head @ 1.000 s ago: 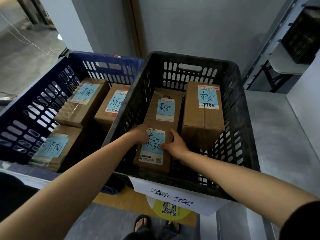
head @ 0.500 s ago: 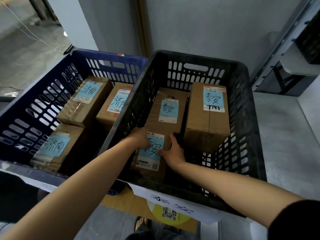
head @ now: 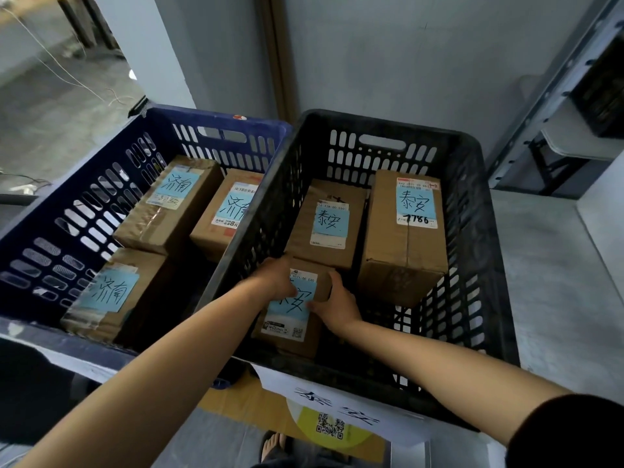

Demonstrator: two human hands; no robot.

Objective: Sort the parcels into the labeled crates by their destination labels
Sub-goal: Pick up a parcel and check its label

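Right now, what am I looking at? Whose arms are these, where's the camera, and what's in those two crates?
No machine here, just a person. The camera sits on their head and looks down, so you see their own arms reaching out. The left hand and the right hand hold a brown cardboard box from both sides, fingers curled round it, inside the black crate. Two more boxes lie in there, with blue handwritten labels too. The blue crate beside it holds three boxes with different words on their labels. A paper sign hangs on the black crate's front. The person is sorting parcels by where they go.
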